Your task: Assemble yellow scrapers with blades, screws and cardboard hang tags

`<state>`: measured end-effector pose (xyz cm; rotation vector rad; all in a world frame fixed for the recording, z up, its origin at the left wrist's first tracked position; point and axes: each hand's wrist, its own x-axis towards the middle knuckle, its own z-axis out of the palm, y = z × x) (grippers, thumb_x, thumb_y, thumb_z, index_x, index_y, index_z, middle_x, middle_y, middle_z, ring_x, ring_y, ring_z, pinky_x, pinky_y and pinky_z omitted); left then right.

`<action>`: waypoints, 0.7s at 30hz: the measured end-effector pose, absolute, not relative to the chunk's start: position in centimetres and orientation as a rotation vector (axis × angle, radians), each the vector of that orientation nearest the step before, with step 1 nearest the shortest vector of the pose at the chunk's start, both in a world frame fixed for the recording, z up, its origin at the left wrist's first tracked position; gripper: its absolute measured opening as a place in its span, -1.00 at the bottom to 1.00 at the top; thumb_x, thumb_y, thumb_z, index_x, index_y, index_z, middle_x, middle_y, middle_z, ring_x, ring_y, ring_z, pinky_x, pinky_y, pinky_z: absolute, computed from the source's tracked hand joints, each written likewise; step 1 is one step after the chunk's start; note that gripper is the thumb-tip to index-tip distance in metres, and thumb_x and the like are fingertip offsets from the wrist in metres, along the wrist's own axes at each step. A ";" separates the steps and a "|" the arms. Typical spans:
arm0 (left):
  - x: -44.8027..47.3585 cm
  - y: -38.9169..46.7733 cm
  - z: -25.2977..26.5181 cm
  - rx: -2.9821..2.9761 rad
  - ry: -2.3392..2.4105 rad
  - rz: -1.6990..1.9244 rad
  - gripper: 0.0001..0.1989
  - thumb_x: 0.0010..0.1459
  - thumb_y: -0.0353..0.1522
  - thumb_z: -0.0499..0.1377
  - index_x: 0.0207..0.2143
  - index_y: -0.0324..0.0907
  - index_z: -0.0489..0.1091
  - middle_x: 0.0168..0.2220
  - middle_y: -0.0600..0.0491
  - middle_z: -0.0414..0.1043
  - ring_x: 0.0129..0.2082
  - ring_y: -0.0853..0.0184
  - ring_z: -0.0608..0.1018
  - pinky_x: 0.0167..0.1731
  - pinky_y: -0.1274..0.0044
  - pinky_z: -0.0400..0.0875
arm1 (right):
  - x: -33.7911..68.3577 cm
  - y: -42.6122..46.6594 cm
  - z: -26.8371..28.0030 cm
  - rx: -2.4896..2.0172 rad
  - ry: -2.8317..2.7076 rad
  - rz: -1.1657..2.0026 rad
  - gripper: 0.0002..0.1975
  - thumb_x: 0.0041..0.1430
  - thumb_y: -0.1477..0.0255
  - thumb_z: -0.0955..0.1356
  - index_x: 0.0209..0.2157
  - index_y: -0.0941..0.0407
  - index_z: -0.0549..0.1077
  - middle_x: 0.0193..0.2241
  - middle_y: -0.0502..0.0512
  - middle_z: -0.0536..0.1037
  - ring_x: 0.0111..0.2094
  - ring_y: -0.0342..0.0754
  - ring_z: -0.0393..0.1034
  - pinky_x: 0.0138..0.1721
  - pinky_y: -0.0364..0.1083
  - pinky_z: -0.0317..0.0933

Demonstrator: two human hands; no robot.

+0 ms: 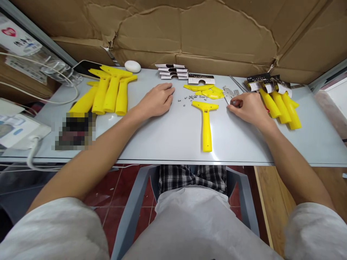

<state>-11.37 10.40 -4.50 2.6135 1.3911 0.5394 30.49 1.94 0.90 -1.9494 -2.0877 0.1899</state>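
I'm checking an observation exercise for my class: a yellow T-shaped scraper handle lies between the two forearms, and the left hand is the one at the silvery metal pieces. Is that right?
Not quite: the right hand, not the left hand, is at the silvery metal pieces, as the head view shows. The yellow T-shaped scraper handle does lie between the two forearms.

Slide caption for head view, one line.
Right hand at the metal plates, left hand on the table, yellow handle between.
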 end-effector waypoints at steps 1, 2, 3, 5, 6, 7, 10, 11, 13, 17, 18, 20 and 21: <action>-11.4 10.3 -4.4 2.605 1.390 0.559 -0.34 0.58 -0.20 0.00 0.46 -0.29 0.63 0.57 -0.31 0.54 0.60 -0.21 0.53 0.67 -0.07 0.37 | 30.6 1.9 1.0 -1.949 -2.084 0.206 -0.64 0.35 0.26 0.47 0.00 0.14 0.83 -0.12 0.18 0.73 -0.13 0.01 0.59 0.20 0.06 0.48; -11.4 10.2 -4.2 2.595 1.395 0.583 -0.37 0.57 -0.20 0.02 0.42 -0.25 0.66 0.53 -0.29 0.58 0.56 -0.20 0.57 0.65 -0.06 0.40 | 30.7 2.0 1.0 -1.950 -2.081 0.224 -0.63 0.34 0.29 0.46 0.02 0.14 0.83 -0.12 0.18 0.74 -0.14 0.01 0.59 0.23 0.07 0.49; -11.4 10.1 -4.0 2.586 1.403 0.610 -0.41 0.57 -0.20 0.04 0.38 -0.20 0.69 0.49 -0.26 0.62 0.52 -0.18 0.60 0.63 -0.06 0.42 | 30.7 2.0 1.1 -1.951 -2.078 0.242 -0.62 0.33 0.31 0.46 0.04 0.15 0.84 -0.11 0.18 0.74 -0.14 0.01 0.60 0.25 0.08 0.50; -11.1 9.5 -3.5 2.581 1.412 0.676 -0.47 0.57 -0.20 0.10 0.35 -0.12 0.71 0.43 -0.21 0.67 0.45 -0.15 0.64 0.60 -0.04 0.45 | 30.8 2.0 1.2 -1.956 -2.073 0.272 -0.60 0.32 0.34 0.45 0.07 0.15 0.84 -0.10 0.18 0.75 -0.14 0.01 0.61 0.30 0.10 0.51; -10.8 9.1 -3.3 2.588 1.399 0.708 -0.49 0.57 -0.20 0.13 0.36 -0.08 0.70 0.42 -0.19 0.68 0.44 -0.14 0.65 0.59 -0.03 0.45 | 30.7 2.0 1.2 -1.957 -2.069 0.279 -0.59 0.31 0.35 0.45 0.07 0.15 0.84 -0.09 0.18 0.75 -0.13 0.02 0.62 0.32 0.11 0.52; -10.4 8.6 -3.0 2.601 1.368 0.737 -0.50 0.57 -0.20 0.15 0.39 -0.04 0.68 0.41 -0.18 0.68 0.44 -0.13 0.64 0.59 -0.03 0.45 | 30.7 1.9 1.3 -1.957 -2.066 0.282 -0.59 0.31 0.35 0.44 0.07 0.15 0.84 -0.09 0.18 0.75 -0.12 0.03 0.63 0.32 0.11 0.53; -8.8 7.1 -2.4 2.673 1.161 0.755 -0.49 0.59 -0.21 0.17 0.44 0.00 0.66 0.43 -0.15 0.68 0.47 -0.12 0.62 0.55 -0.06 0.46 | 30.7 2.0 1.2 -1.942 -2.064 0.289 -0.57 0.29 0.35 0.44 0.10 0.15 0.82 -0.07 0.20 0.75 -0.09 0.05 0.64 0.34 0.12 0.54; -8.1 6.6 -2.3 2.700 1.085 0.740 -0.49 0.59 -0.21 0.16 0.44 -0.01 0.67 0.44 -0.15 0.68 0.48 -0.13 0.62 0.53 -0.07 0.47 | 30.7 2.0 1.1 -1.930 -2.068 0.294 -0.55 0.29 0.35 0.44 0.12 0.16 0.82 -0.06 0.21 0.75 -0.08 0.05 0.65 0.36 0.12 0.55; -6.9 5.8 -2.2 2.743 0.982 0.692 -0.50 0.61 -0.22 0.14 0.41 -0.05 0.70 0.43 -0.18 0.70 0.48 -0.15 0.63 0.48 -0.10 0.48 | 30.9 2.1 1.0 -1.907 -2.077 0.307 -0.51 0.28 0.35 0.45 0.16 0.17 0.81 -0.06 0.21 0.75 -0.06 0.05 0.65 0.38 0.12 0.55; -5.7 5.0 -2.0 2.764 0.911 0.605 -0.52 0.65 -0.24 0.11 0.35 -0.05 0.76 0.40 -0.20 0.74 0.47 -0.15 0.66 0.45 -0.09 0.46 | 31.4 2.5 0.7 -1.848 -2.069 0.309 -0.54 0.25 0.34 0.46 0.11 0.17 0.82 -0.10 0.19 0.74 -0.09 0.01 0.65 0.45 0.15 0.55; -5.7 4.9 -2.0 2.759 0.902 0.602 -0.52 0.65 -0.25 0.12 0.34 -0.04 0.76 0.39 -0.18 0.75 0.47 -0.14 0.67 0.45 -0.09 0.45 | 31.5 2.5 0.7 -1.825 -2.062 0.324 -0.57 0.25 0.34 0.47 0.08 0.16 0.82 -0.12 0.18 0.74 -0.11 0.00 0.64 0.45 0.15 0.55; -5.7 4.8 -1.9 2.753 0.883 0.617 -0.54 0.65 -0.26 0.13 0.33 -0.01 0.77 0.36 -0.17 0.78 0.47 -0.13 0.68 0.46 -0.09 0.45 | 31.6 2.6 0.5 -1.773 -2.026 0.381 -0.61 0.27 0.33 0.48 0.04 0.16 0.83 -0.17 0.17 0.73 -0.18 -0.03 0.61 0.40 0.16 0.59; -5.7 4.6 -1.9 2.753 0.873 0.630 -0.55 0.65 -0.26 0.14 0.31 -0.01 0.78 0.34 -0.17 0.79 0.47 -0.13 0.68 0.46 -0.09 0.45 | 31.7 2.7 0.4 -1.745 -1.996 0.422 -0.61 0.27 0.32 0.49 0.04 0.16 0.83 -0.19 0.17 0.73 -0.20 -0.04 0.60 0.34 0.15 0.61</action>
